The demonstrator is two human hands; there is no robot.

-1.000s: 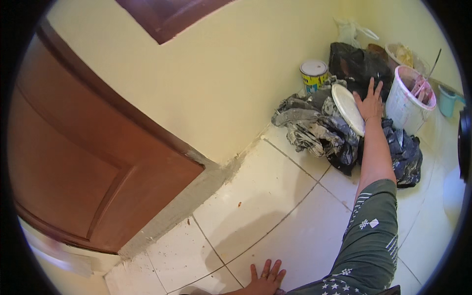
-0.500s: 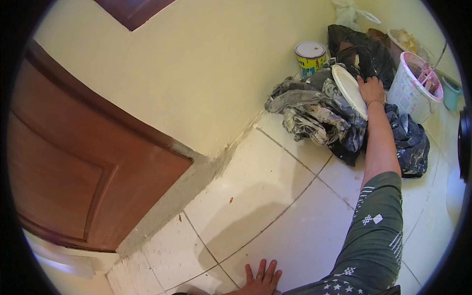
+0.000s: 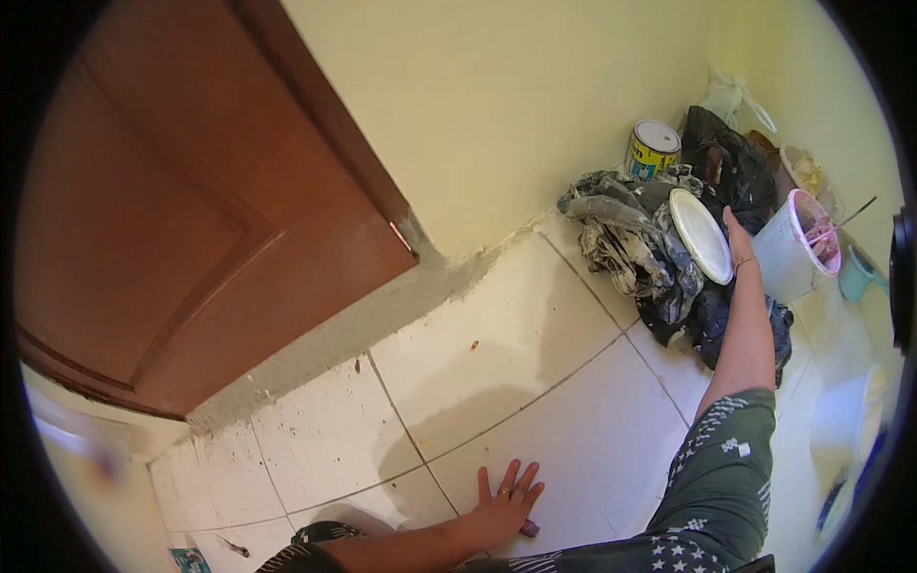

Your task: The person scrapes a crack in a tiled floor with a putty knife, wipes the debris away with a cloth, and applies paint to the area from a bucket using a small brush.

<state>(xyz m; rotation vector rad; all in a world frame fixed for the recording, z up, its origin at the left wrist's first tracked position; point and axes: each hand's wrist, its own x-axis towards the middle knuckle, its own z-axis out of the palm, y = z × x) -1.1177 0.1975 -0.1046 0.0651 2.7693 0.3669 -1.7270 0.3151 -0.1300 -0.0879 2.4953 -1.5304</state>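
Observation:
At the far right, my right hand (image 3: 738, 237) reaches in beside a round white lid (image 3: 702, 236). The hand is seen edge-on against the lid's right side. Most of its fingers are hidden, so I cannot tell whether they grip the rim. Crumpled black plastic (image 3: 630, 229), smeared with whitish residue, lies under and left of the lid. Another dark plastic bag (image 3: 712, 329) is partly behind my right forearm. Near the lower edge, my left hand (image 3: 506, 504) rests on the tiled floor, fingers spread, a ring on one. A small purplish thing (image 3: 530, 528) shows beside it, too small to name.
A paint can (image 3: 654, 148) stands by the wall, next to a black bag (image 3: 731, 162). Right of my hand are a stained white bucket (image 3: 788, 248) with a stick in it and a teal container (image 3: 860, 275). A brown door (image 3: 191, 210) fills the left.
The view has shifted, so the pile sits lower and farther right. The lid now faces me more. My right hand has turned from back-up to edge-on; more of my left arm shows.

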